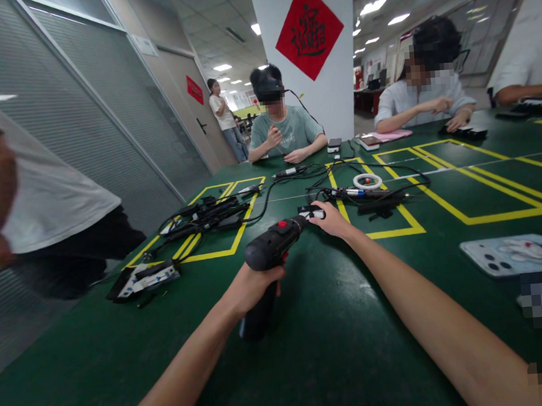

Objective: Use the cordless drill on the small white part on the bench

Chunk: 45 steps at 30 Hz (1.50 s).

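Observation:
My left hand (254, 289) is wrapped round the handle of a black cordless drill (272, 247) with a red button on top. The drill points forward and slightly right, above the green table. Its chuck end reaches a small black-and-white part (313, 212). My right hand (331, 221) grips that part from the right with thumb and fingers. Whether a bit is touching the part cannot be made out. Just behind my right hand lie several black cables and pen-like tools (354, 192), with a white ring (367, 181) beside them.
A cable bundle (206, 214) lies on the left, with a black-and-white packet (145, 278) nearer me. A phone (514, 256) rests at right. Yellow tape (395, 233) marks the green table (357, 346). People sit across the table; another person stands close at left.

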Available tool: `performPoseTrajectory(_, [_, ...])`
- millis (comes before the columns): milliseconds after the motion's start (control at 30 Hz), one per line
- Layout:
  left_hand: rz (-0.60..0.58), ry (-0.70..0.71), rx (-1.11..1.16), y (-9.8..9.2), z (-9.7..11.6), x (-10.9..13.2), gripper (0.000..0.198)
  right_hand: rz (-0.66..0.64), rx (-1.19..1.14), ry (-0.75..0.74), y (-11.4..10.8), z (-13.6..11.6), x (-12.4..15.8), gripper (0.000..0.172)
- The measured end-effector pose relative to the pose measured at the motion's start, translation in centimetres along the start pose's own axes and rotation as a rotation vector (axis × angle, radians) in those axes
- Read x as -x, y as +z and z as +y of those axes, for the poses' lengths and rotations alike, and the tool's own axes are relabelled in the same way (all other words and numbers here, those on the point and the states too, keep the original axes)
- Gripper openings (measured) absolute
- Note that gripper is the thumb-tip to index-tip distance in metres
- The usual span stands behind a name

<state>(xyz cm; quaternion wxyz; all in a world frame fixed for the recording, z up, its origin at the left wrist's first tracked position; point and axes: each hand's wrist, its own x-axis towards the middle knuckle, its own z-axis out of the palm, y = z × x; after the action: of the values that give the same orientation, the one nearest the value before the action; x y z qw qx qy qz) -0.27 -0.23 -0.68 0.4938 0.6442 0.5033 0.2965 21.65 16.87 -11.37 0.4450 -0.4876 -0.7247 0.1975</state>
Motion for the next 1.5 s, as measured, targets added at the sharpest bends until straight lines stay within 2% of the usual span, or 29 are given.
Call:
performPoseTrajectory(667, [-0.004,0.009,-0.032,0.03,0.14,0.00,0.014,-0.007,-0.009,-0.001,0.01,0.15,-0.14,0.050])
performPoseTrajectory(1500, [-0.008,0.026,-0.033,0.02,0.05,0.02,0.021,0.001,0.008,0.025,-0.04,-0.29,0.00,0.048])
